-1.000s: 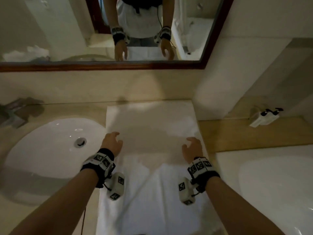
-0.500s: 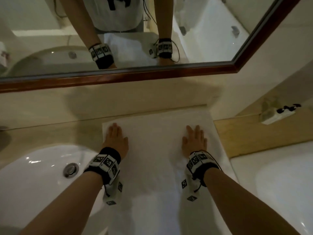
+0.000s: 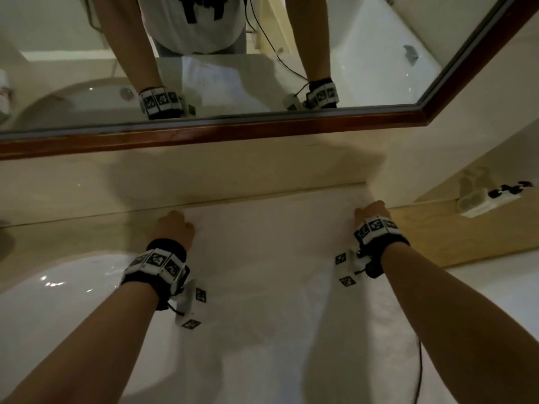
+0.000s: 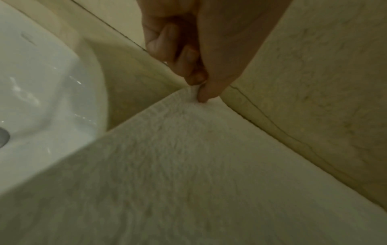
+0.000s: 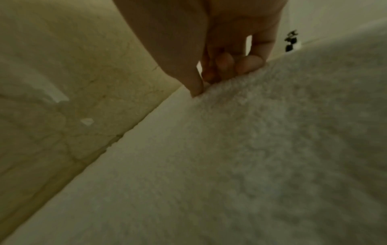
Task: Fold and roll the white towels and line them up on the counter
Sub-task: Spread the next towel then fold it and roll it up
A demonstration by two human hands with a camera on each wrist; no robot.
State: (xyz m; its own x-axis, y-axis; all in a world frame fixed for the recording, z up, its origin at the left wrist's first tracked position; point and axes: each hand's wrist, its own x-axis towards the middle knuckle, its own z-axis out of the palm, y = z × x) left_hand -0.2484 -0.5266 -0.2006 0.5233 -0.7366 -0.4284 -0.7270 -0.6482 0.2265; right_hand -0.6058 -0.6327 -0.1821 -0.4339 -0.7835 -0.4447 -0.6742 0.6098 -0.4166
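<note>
White towel (image 3: 262, 272) lies flat on the counter (image 3: 58, 228) beside the sink (image 3: 58, 301), both hands at its far corners. Left hand (image 4: 188, 54) pinches the left corner between thumb and fingers. Right hand (image 5: 220, 49) pinches the right corner.

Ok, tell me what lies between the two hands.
Only bare towel: the left hand and right hand pinch its far corners, and the head view shows nothing lying on the stretch between.

White towel's (image 3: 262, 287) near end cut off; small shelf item (image 3: 481, 199) blurred
</note>
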